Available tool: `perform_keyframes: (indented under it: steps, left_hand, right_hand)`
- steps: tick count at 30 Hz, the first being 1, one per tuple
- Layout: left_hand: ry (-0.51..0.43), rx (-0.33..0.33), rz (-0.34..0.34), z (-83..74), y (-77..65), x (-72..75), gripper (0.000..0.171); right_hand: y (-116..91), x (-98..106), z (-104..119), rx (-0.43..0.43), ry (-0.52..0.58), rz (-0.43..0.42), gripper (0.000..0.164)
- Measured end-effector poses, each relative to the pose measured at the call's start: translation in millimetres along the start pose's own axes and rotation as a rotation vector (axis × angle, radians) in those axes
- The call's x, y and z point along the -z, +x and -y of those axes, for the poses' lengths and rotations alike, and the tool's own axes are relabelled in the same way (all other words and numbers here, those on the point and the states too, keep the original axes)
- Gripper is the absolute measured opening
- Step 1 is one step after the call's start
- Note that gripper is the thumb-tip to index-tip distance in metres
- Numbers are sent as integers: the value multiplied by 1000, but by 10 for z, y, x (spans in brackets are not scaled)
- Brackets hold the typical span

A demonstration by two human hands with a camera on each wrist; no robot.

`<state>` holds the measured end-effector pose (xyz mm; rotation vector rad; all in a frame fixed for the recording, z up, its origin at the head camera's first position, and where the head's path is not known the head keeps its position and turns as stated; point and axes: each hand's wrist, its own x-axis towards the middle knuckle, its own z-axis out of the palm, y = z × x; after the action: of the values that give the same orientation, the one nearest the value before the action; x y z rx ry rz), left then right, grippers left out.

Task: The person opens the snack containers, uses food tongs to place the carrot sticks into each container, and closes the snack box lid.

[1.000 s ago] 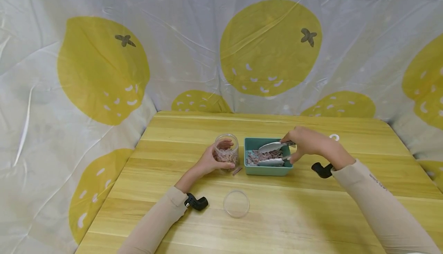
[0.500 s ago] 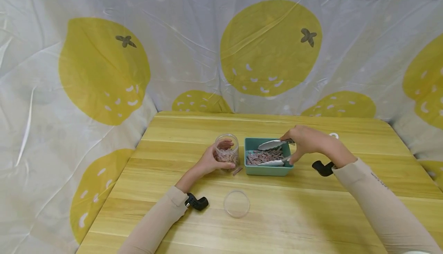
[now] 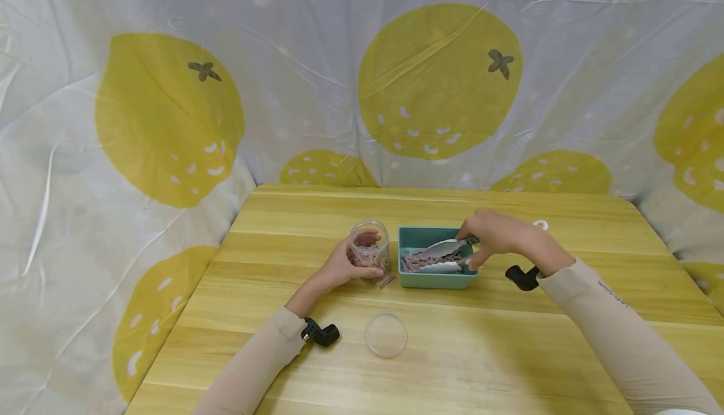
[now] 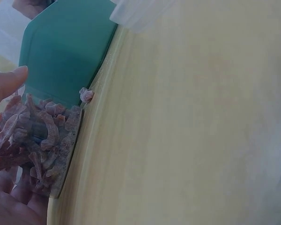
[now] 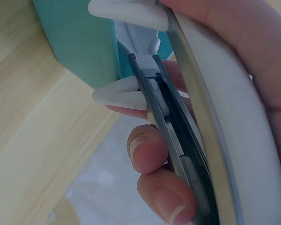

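Note:
My left hand (image 3: 339, 265) is wrapped round a clear jar (image 3: 370, 232), its thumb along the near side. The jar stands upright and is partly filled with brownish-pink dried strips (image 4: 37, 136). Right of it is a teal rectangular box (image 3: 435, 281) with more strips (image 3: 415, 261) inside. My right hand (image 3: 500, 232) holds a pair of tongs (image 3: 444, 248) from above the box's right end. The white tong heads sit apart, down among the strips. In the right wrist view, fingers (image 5: 150, 147) curl round the metal tong handle (image 5: 178, 140).
One loose strip (image 3: 387, 281) lies on the wooden table (image 3: 452, 352) between jar and box. A clear round lid (image 3: 386, 336) lies flat nearer the front. Lemon-printed cloth (image 3: 305, 88) hangs behind and on the left side.
The upper tong head has come down and nearer the lower one, deeper into the strips. The left hand and jar stay where they were.

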<state>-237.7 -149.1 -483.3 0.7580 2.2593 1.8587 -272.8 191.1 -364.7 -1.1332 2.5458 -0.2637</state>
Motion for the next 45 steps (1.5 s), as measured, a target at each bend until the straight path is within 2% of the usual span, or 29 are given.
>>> perform_keyframes:
  steps: [3, 9, 12, 27, 38, 45]
  left_hand:
    - [-5, 3, 8, -13, -3, 0, 78]
    - [13, 11, -7, 143, 14, 6, 79]
    - [18, 10, -13, 169, 18, 15, 79]
    - [33, -5, -14, 176, 13, 19, 77]
    - [-22, -11, -11, 175, 39, -1, 79]
    - [-14, 25, -21, 171, 32, 9, 79]
  right_hand:
    - [-2, -18, -9, 4, 12, 4, 52]
    - [-7, -24, -11, 15, 31, 10, 51]
    - [-9, -21, -9, 32, 31, 11, 50]
    - [-19, -29, -74, 82, 89, -8, 44]
    - [-79, -7, -161, 78, 168, -35, 46]
    - [-100, 48, -151, 92, 180, -39, 46]
